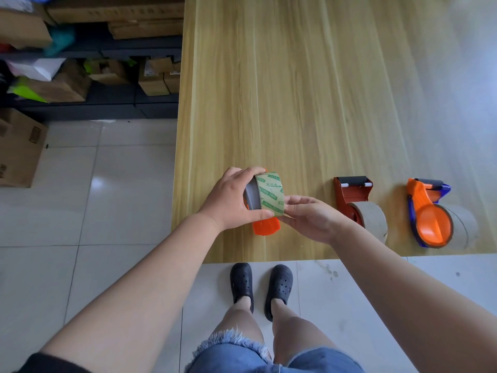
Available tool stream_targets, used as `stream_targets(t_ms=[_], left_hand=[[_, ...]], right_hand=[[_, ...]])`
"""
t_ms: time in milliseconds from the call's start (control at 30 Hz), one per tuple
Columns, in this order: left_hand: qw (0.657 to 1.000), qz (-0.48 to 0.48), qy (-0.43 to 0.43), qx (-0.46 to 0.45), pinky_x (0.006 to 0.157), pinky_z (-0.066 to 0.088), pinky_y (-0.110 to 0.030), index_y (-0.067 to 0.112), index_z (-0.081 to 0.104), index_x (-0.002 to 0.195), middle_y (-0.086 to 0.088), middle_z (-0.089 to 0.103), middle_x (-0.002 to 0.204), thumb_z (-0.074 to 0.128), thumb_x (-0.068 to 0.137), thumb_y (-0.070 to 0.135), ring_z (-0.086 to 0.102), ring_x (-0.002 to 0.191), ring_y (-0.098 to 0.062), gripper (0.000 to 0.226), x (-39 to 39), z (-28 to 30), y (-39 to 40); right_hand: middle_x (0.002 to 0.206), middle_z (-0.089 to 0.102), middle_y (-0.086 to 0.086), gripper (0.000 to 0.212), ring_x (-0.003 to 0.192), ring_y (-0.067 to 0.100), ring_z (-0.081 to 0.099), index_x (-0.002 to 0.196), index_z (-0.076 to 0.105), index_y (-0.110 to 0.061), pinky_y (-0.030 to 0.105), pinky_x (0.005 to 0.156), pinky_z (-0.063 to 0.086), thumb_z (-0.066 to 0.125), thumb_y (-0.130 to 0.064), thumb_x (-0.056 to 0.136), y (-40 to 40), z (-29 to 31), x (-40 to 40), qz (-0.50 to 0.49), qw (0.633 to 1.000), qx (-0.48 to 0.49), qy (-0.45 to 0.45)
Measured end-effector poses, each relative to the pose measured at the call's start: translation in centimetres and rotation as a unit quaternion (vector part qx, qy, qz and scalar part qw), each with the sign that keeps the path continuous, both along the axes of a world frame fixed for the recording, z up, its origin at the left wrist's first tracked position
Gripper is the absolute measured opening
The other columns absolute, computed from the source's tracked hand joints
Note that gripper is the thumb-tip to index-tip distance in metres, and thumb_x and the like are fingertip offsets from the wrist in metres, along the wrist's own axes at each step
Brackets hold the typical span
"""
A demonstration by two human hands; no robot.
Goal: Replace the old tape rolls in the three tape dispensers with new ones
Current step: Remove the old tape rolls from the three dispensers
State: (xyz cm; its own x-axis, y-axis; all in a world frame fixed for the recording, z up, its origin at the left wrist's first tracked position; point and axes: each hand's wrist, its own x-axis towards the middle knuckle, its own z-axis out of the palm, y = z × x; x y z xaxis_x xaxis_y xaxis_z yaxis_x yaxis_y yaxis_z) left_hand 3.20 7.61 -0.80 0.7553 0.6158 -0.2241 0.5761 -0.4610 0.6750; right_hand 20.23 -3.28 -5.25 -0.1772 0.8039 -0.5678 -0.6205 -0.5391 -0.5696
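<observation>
Centrally, near the front edge of the surface (295, 90), a new roll (269, 193) with green print sits on an orange dispenser (266, 228). Roll stands on edge, its core axis running roughly left-right; grey inner face of the core shows on the left side. Only the dispenser's near end shows below the hands; the rest is hidden, so its heading is unclear.

Left hand (231, 200) is clamped on the roll's left side, fingers over the top, thumb along the bottom. Right hand (309, 216) is closed on the roll's lower right edge, fingertips pinching at the tape. Both hands touch the roll and nearly meet each other.

Right of this, well apart, a red dispenser (352, 196) lies with its long axis front-to-back: cutter end pointing away from the person, a bare cardboard core (372, 220) at the near end. Farther right, an orange-and-blue dispenser (427, 211) lies the same way, tilted slightly; cutter end away, another cardboard core (457, 227) at the near end.

Below the surface edge: tile floor (107, 197), two black clogs (261, 286), denim shorts. Upper left: dark shelf (121, 109) with cardboard boxes (153, 79); a large box stands on the floor beside it.
</observation>
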Motion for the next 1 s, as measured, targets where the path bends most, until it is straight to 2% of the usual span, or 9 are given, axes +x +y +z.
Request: stream_targets(t_ms=[200, 300, 367, 433, 500, 600, 733, 867, 1000], left_hand=[[1.0, -0.001, 0.005, -0.012, 0.092, 0.035, -0.025, 0.027, 0.045, 0.132, 0.035, 0.028, 0.095, 0.083, 0.061, 0.041, 0.04, 0.117, -0.014, 0.081, -0.1, 0.0, -0.2], [1.0, 0.018, -0.001, -0.023, 0.097, 0.034, -0.024, 0.027, 0.045, 0.132, 0.037, 0.023, 0.097, 0.084, 0.06, 0.038, 0.037, 0.12, -0.013, 0.083, -0.3, -0.4, -0.7], [1.0, 0.027, -0.006, -0.015, 0.095, 0.032, -0.023, 0.025, 0.045, 0.132, 0.038, 0.022, 0.097, 0.084, 0.06, 0.038, 0.037, 0.121, -0.015, 0.083, -0.5, -0.6, -1.1], [0.999, 0.029, -0.007, -0.013, 0.094, 0.034, -0.024, 0.024, 0.044, 0.133, 0.037, 0.024, 0.096, 0.084, 0.06, 0.038, 0.038, 0.121, -0.016, 0.085, -0.5, -0.7, -1.4], [0.999, 0.029, 0.001, -0.021, 0.096, 0.037, -0.027, 0.024, 0.041, 0.136, 0.032, 0.026, 0.098, 0.085, 0.06, 0.036, 0.038, 0.123, -0.016, 0.088, -0.5, -0.8, -1.7], [0.999, 0.038, 0.014, -0.033, 0.103, 0.036, -0.029, 0.021, 0.033, 0.141, 0.016, 0.03, 0.11, 0.086, 0.059, 0.031, 0.033, 0.129, -0.016, 0.099, -0.4, -1.2, -2.0], [0.988, 0.102, 0.004, -0.117, 0.101, 0.023, -0.019, 0.022, 0.027, 0.141, 0.006, 0.031, 0.139, 0.089, 0.054, 0.029, 0.029, 0.131, -0.011, 0.107, -0.9, -2.2, -1.8], [0.987, 0.07, 0.003, -0.144, 0.108, 0.034, -0.031, 0.02, 0.038, 0.131, 0.006, 0.033, 0.145, 0.087, 0.057, 0.023, 0.035, 0.13, -0.009, 0.088, -1.2, -3.0, -1.5], [0.988, 0.062, 0.004, -0.139, 0.1, 0.045, -0.035, 0.022, 0.041, 0.128, 0.01, 0.032, 0.144, 0.086, 0.059, 0.025, 0.038, 0.122, -0.007, 0.082, -1.2, -3.0, -1.6]], right_hand=[[0.092, 0.074, 0.005, 0.027, 0.091, 0.015, 0.068, 0.08, 0.072, -0.006, 0.023, 0.085, 0.053, 0.048, 0.005, 0.086, 0.1, 0.7, 0.3, 0.034, 0.998, -0.052, -0.008], [0.096, 0.069, 0.008, 0.021, 0.093, 0.019, 0.064, 0.087, 0.057, -0.007, 0.028, 0.09, 0.048, 0.042, 0.007, 0.092, 0.2, 1.1, -0.3, 0.0, 0.997, -0.061, -0.05], [0.102, 0.065, 0.01, 0.009, 0.097, 0.022, 0.063, 0.093, 0.049, -0.012, 0.036, 0.092, 0.048, 0.051, -0.004, 0.092, 0.3, 1.2, -0.6, -0.038, 0.995, -0.072, -0.053], [0.108, 0.062, 0.009, 0.043, 0.103, 0.023, 0.061, 0.114, 0.039, -0.018, 0.041, 0.093, 0.049, 0.065, -0.02, 0.08, 0.6, 1.5, -0.7, -0.025, 0.993, -0.075, -0.09], [0.111, 0.058, 0.007, 0.073, 0.105, 0.024, 0.061, 0.13, 0.028, -0.027, 0.04, 0.093, 0.049, 0.073, -0.025, 0.072, 0.9, 1.7, -1.0, 0.045, 0.978, -0.068, -0.191], [0.104, 0.059, 0.003, 0.069, 0.098, 0.022, 0.064, 0.133, 0.039, -0.017, 0.033, 0.085, 0.051, 0.077, -0.021, 0.076, 1.4, 1.5, -1.9, 0.073, 0.95, -0.075, -0.293], [0.107, 0.062, 0.007, 0.056, 0.093, 0.018, 0.065, 0.125, 0.041, -0.015, 0.028, 0.079, 0.05, 0.073, -0.014, 0.079, 1.1, 1.4, -1.5, 0.057, 0.97, -0.094, -0.216], [0.117, 0.06, 0.014, 0.052, 0.095, 0.021, 0.064, 0.127, 0.041, -0.014, 0.033, 0.089, 0.049, 0.067, -0.007, 0.083, 0.4, 1.2, -1.0, 0.052, 0.98, -0.1, -0.162], [0.111, 0.061, 0.012, 0.049, 0.095, 0.022, 0.064, 0.123, 0.039, -0.015, 0.039, 0.094, 0.048, 0.064, -0.003, 0.083, 0.2, 1.4, -0.8, 0.044, 0.984, -0.101, -0.144]])
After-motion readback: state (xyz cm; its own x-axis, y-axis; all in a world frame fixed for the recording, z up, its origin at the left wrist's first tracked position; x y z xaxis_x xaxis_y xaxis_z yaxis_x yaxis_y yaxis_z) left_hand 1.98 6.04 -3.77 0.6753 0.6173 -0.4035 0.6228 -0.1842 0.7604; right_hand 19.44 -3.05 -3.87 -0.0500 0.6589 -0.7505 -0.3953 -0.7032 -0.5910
